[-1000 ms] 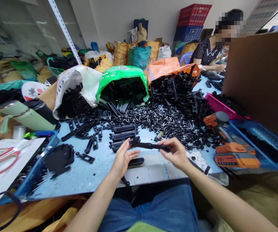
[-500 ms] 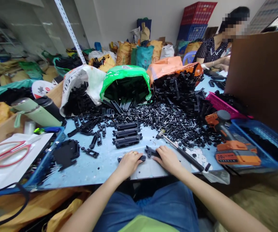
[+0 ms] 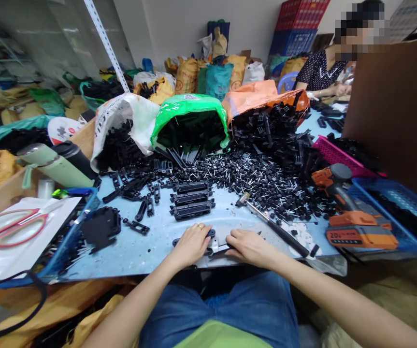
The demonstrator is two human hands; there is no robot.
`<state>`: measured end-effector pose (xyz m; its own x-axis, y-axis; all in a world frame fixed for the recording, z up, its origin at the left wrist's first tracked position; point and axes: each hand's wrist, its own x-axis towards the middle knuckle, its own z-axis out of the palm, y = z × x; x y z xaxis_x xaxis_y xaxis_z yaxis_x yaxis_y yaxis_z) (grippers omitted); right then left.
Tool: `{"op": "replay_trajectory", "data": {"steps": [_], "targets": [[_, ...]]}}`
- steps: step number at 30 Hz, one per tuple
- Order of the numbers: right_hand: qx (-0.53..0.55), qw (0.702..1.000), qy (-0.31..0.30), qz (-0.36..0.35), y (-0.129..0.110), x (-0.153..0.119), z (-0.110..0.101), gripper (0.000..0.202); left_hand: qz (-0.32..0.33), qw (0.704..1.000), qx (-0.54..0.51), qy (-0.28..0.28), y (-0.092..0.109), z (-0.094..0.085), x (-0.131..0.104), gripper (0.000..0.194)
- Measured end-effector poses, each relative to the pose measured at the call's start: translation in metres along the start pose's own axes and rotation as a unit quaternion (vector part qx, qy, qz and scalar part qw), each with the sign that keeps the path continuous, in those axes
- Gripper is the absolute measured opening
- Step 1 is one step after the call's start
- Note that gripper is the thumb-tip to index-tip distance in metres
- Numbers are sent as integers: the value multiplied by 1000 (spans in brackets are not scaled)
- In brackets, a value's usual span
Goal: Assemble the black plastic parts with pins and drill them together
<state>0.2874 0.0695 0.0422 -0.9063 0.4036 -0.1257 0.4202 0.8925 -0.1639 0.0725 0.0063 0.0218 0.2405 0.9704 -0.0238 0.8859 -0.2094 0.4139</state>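
My left hand (image 3: 193, 245) is closed over a long black plastic bar (image 3: 211, 233) that lies flat near the table's front edge; both ends stick out past the fingers. Just to its right, my right hand (image 3: 251, 247) has its fingers curled over a narrow dark plastic piece (image 3: 222, 248), most of it hidden by the hand. Beyond the hands lie several black slotted plastic assemblies (image 3: 193, 209) in a stack of rows. A hammer (image 3: 277, 228) with a dark handle rests diagonally at the right of my right hand.
An orange cordless drill (image 3: 360, 232) stands at the right by a blue basket (image 3: 360, 186). Behind are a heap of black-headed pins (image 3: 244, 176) and a green sack (image 3: 190, 102). Red scissors (image 3: 12, 227) lie at left. A co-worker (image 3: 324, 72) sits at the back right.
My right hand has turned and come slightly nearer the table edge, the dark piece in it now lower. My left hand stays on the black bar. The view has shifted slightly.
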Motion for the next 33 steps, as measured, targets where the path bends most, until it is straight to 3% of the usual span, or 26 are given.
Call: {"op": "replay_trajectory", "data": {"steps": [3,7,13,16,19,22,24,25,29,33], "targets": [[-26,1000,-5,16,1,5,6,34,-5,1000,-7,1,5,-3,0,37],[-64,996,34,44,-9,5,2,33,-6,1000,-7,23,10,-4,-4,64],[-100,992,64,39,-24,4,-15,25,18,997,-31,66,7,5,-9,42],[-88,994,58,19,-16,7,-18,24,15,996,-39,76,6,7,-11,43],[-58,997,46,-3,1,8,-14,30,8,998,-26,48,10,3,-6,50],[-34,998,60,3,19,3,-2,36,38,999,-3,39,20,-4,24,52],[-20,996,80,20,23,-3,8,36,41,997,23,64,27,-8,62,40],[-11,996,86,29,23,-6,12,36,12,997,42,69,30,-10,84,34],[40,993,92,58,16,-17,20,37,-37,995,56,72,32,-3,166,28],[84,985,119,94,31,-13,6,33,-78,991,69,79,30,14,200,18]]}}
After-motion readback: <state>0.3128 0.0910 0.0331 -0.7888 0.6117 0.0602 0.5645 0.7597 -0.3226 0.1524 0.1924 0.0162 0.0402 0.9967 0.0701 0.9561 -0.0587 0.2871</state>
